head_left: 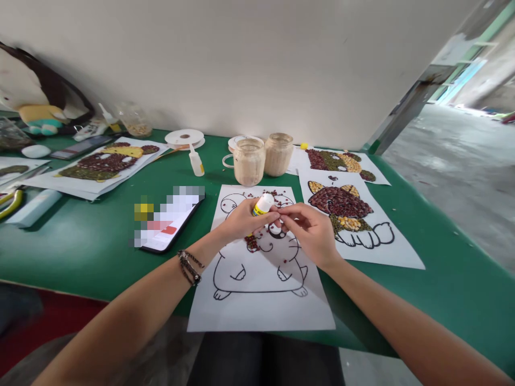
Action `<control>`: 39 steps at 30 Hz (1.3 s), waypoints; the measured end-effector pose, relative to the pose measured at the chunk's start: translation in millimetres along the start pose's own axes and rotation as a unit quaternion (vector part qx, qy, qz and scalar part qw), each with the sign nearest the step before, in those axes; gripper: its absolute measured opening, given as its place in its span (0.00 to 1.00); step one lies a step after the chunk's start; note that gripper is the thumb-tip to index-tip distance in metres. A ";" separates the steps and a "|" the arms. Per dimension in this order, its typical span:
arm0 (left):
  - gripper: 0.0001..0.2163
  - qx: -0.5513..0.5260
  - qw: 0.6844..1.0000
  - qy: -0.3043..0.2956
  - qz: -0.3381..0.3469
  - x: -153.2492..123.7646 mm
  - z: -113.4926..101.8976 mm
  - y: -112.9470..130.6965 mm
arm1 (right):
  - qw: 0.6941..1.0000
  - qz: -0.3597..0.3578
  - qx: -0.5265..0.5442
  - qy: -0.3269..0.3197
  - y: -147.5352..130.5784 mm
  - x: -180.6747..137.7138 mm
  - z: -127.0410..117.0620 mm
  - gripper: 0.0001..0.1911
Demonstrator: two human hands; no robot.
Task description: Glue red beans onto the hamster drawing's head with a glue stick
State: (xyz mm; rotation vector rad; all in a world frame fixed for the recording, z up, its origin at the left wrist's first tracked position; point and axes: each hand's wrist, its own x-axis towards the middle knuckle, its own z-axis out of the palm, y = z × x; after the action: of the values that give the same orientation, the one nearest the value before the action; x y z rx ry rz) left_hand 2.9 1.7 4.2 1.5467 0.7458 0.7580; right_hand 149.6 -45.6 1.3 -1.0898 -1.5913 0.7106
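My left hand (pixel 241 219) is closed around a small white glue bottle (pixel 263 204) with a yellow label, held over a sheet of paper (pixel 261 305) printed with a cartoon animal outline. My right hand (pixel 309 230) meets it from the right, fingers pinched at the bottle's tip. Dark red beans (pixel 252 242) are stuck on the drawing's face and scattered near the top of the sheet.
A phone (pixel 167 222) lies left of the sheet on the green table (pixel 92 252). Two jars (pixel 249 161) stand behind it, with a second glue bottle (pixel 196 162) and a tape roll (pixel 185 138). Finished bean pictures lie right (pixel 341 206) and left (pixel 104 163). The table edge is near my body.
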 end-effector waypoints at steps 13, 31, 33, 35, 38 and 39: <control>0.10 0.125 0.991 -0.011 0.046 -2.0 0.5 1.2 | 1.000 -0.011 -0.027 0.011 -2.4 5.2 -7.7 0.02; 0.07 0.137 0.981 0.107 0.081 1.2 10.6 -2.9 | 0.925 0.208 0.313 -0.058 10.1 9.8 -5.5 0.06; 0.06 0.153 0.978 0.117 0.077 1.5 10.3 -2.3 | 0.921 0.217 0.318 -0.051 10.2 10.5 -4.8 0.06; 0.07 0.184 0.972 0.121 0.078 2.0 9.3 -2.0 | 0.922 0.223 0.316 -0.039 10.9 11.5 -5.0 0.07; 0.06 0.240 0.959 0.125 0.081 3.5 7.2 -3.0 | 0.930 0.217 0.296 -0.010 14.2 13.0 -7.4 0.06; 0.05 0.258 0.954 0.126 0.083 4.1 6.4 -3.8 | 0.934 0.214 0.285 -0.002 15.6 13.5 -8.6 0.06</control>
State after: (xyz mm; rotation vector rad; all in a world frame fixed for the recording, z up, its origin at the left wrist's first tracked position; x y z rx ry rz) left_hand 10.3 1.7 0.1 2.0248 1.0728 0.9480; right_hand 161.7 -27.6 -4.1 -0.9900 -1.0390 1.3671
